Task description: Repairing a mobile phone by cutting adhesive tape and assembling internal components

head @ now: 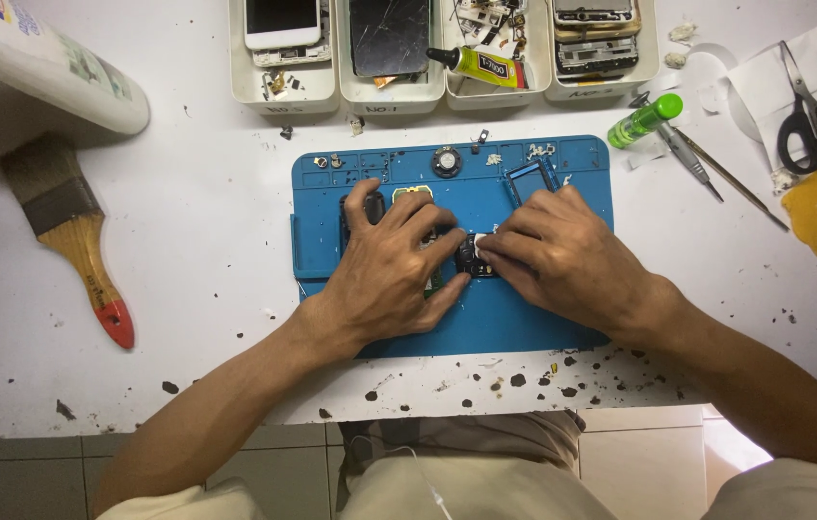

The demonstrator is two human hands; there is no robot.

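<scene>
With our left hand pressing flat on the green circuit board and our right hand pinching the small black part at the middle of the blue mat, we should, we think, work gently and steadily.

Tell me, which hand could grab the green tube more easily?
Probably the right hand. The small bright green plastic tube lies on the white table just past the blue rubber work mat's upper right corner, on that hand's side. The left hand would have to cross over it.
</scene>
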